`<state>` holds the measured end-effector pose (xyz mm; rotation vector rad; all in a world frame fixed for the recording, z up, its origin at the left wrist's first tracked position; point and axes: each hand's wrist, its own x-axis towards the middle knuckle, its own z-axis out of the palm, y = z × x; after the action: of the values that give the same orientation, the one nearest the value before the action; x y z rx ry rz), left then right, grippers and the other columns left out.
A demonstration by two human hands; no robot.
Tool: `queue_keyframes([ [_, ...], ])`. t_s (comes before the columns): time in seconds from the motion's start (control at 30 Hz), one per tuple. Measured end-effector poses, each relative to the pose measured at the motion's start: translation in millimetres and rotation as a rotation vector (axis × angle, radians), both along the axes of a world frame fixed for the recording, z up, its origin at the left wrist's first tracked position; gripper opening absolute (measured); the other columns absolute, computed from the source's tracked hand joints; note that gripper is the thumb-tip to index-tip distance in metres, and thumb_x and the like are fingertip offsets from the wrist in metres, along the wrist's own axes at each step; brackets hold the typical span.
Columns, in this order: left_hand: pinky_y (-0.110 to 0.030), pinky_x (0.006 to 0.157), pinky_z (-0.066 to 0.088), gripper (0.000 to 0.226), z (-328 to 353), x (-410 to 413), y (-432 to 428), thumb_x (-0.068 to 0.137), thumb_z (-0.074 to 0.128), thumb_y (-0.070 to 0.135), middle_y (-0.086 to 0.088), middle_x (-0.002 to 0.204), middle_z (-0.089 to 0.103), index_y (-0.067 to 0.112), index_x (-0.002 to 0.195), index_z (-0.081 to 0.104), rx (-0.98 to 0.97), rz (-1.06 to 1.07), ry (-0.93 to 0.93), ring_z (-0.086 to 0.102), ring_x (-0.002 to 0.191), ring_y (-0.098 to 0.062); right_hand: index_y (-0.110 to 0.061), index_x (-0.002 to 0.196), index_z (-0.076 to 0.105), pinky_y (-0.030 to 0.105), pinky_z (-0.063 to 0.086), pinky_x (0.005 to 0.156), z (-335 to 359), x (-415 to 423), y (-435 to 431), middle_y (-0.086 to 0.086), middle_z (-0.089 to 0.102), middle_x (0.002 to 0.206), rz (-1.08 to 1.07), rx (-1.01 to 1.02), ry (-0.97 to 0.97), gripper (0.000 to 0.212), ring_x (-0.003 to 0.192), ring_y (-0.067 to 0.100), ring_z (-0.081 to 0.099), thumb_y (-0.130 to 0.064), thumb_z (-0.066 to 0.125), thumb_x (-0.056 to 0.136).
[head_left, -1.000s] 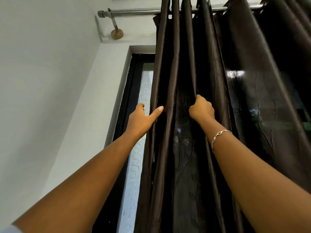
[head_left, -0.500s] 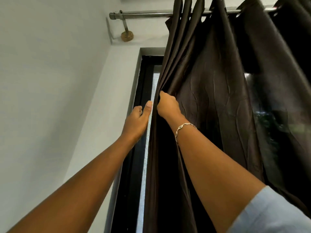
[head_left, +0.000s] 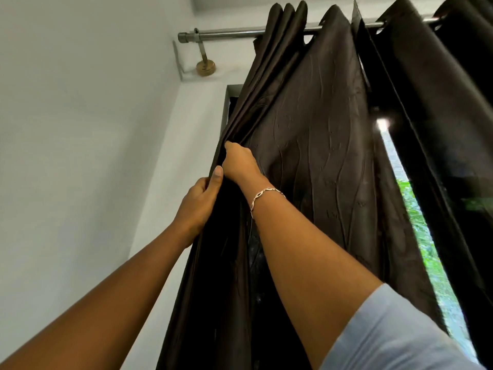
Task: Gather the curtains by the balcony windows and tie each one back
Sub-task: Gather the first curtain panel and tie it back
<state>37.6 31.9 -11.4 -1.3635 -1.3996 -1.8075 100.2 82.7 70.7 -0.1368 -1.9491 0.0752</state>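
Dark brown curtain (head_left: pixel 320 156) with faint wavy vertical lines; silver rod (head_left: pixel 226 34) on a brass-coloured mount (head_left: pixel 205 67); pale white wall (head_left: pixel 80 129); light blue sleeve (head_left: pixel 386 337); blurred green, perhaps foliage (head_left: pixel 424 236), at the far right.

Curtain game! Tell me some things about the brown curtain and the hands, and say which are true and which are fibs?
1. The left hand and the right hand both hold the curtain. True.
2. The bracelet is on the left wrist. False: it is on the right wrist.
3. The curtain hangs from a metal rod. True.
4. The curtain is already tied back with a cord. False: no tie shows; only the hands keep its folds bunched.
5. Green leaves show through the gap on the right. True.
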Motion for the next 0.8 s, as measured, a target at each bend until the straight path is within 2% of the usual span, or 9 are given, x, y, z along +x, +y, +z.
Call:
queue_keyframes([
  [0.17, -0.039, 0.094, 0.048, 0.063, 1, 25, 19, 0.086, 0.033, 0.061, -0.007, 0.114, 0.061, 0.011, 0.12, 0.053, 0.002, 0.029, 0.061, 0.059, 0.105, -0.022, -0.013, 0.071, 0.031, 0.034, 0.036, 0.074, -8, 23, 29, 0.018, 0.051, 0.101, -0.015, -0.016, -0.02, 0.021, 0.089, 0.03, 0.047, -0.007, 0.038, 0.091],
  [0.23, -0.038, 0.091, 0.049, 0.065, 2, 36, 28, 0.085, 0.034, 0.062, -0.01, 0.111, 0.062, 0.009, 0.115, 0.055, 0.01, 0.011, 0.072, 0.059, 0.103, -0.024, -0.01, 0.08, 0.043, 0.035, 0.038, 0.08, -10, 37, 41, 0.019, 0.056, 0.114, 0.022, -0.03, -0.026, 0.022, 0.1, 0.033, 0.051, -0.024, 0.039, 0.096],
  [0.3, -0.041, 0.098, 0.045, 0.077, 2, 49, 36, 0.077, 0.031, 0.069, -0.01, 0.119, 0.06, 0.01, 0.122, 0.052, -0.016, -0.026, 0.065, 0.057, 0.11, -0.024, -0.005, 0.099, 0.055, 0.037, 0.039, 0.088, -12, 57, 54, 0.019, 0.058, 0.117, 0.041, -0.065, 0.032, 0.05, 0.109, 0.034, 0.052, -0.049, 0.03, 0.096],
  [0.37, -0.044, 0.102, 0.043, 0.089, 2, 58, 43, 0.069, 0.027, 0.075, -0.01, 0.124, 0.058, 0.011, 0.126, 0.05, -0.025, -0.035, 0.076, 0.055, 0.115, -0.024, -0.007, 0.103, 0.059, 0.038, 0.04, 0.087, -12, 79, 68, 0.016, 0.061, 0.112, 0.013, -0.086, 0.142, 0.064, 0.108, 0.034, 0.053, -0.059, 0.022, 0.094],
  [0.47, -0.048, 0.104, 0.04, 0.099, 1, 68, 51, 0.065, 0.03, 0.078, -0.017, 0.128, 0.054, 0.005, 0.13, 0.047, -0.025, -0.018, 0.085, 0.052, 0.119, -0.03, -0.006, 0.103, 0.059, 0.036, 0.039, 0.082, -12, 114, 89, 0.016, 0.062, 0.107, -0.146, 0.0, 0.301, 0.058, 0.107, 0.035, 0.053, -0.052, 0.025, 0.096],
  [0.57, -0.049, 0.105, 0.039, 0.101, -3, 76, 56, 0.064, 0.037, 0.078, -0.019, 0.132, 0.05, 0.004, 0.133, 0.042, -0.039, 0.001, 0.067, 0.049, 0.122, -0.032, -0.005, 0.124, 0.051, 0.04, 0.03, 0.106, -8, 148, 110, 0.018, 0.048, 0.133, -0.394, 0.159, 0.44, 0.043, 0.133, 0.035, 0.032, -0.037, 0.041, 0.096],
  [0.63, -0.05, 0.102, 0.042, 0.098, -3, 79, 58, 0.064, 0.043, 0.077, -0.018, 0.13, 0.053, 0.005, 0.131, 0.044, -0.056, 0.013, 0.06, 0.053, 0.118, -0.032, -0.007, 0.135, 0.04, 0.042, 0.016, 0.117, -6, 170, 122, 0.017, 0.032, 0.147, -0.49, 0.189, 0.48, 0.048, 0.142, 0.034, 0.015, -0.026, 0.051, 0.092],
  [0.7, -0.048, 0.099, 0.045, 0.088, -3, 81, 59, 0.069, 0.052, 0.07, -0.014, 0.126, 0.057, 0.006, 0.129, 0.046, -0.053, 0.033, 0.041, 0.057, 0.113, -0.03, -0.006, 0.138, 0.033, 0.044, 0.01, 0.118, -4, 190, 132, 0.019, 0.024, 0.15, -0.547, 0.119, 0.497, 0.057, 0.143, 0.035, 0.011, -0.021, 0.057, 0.088],
  [0.8, -0.045, 0.099, 0.045, 0.075, -1, 80, 65, 0.076, 0.06, 0.058, -0.01, 0.125, 0.057, 0.009, 0.131, 0.044, -0.035, 0.092, 0.004, 0.057, 0.111, -0.026, -0.004, 0.133, 0.035, 0.045, 0.028, 0.111, 0, 209, 145, 0.018, 0.036, 0.143, -0.42, -0.134, 0.479, 0.06, 0.136, 0.036, 0.03, -0.023, 0.063, 0.085],
])
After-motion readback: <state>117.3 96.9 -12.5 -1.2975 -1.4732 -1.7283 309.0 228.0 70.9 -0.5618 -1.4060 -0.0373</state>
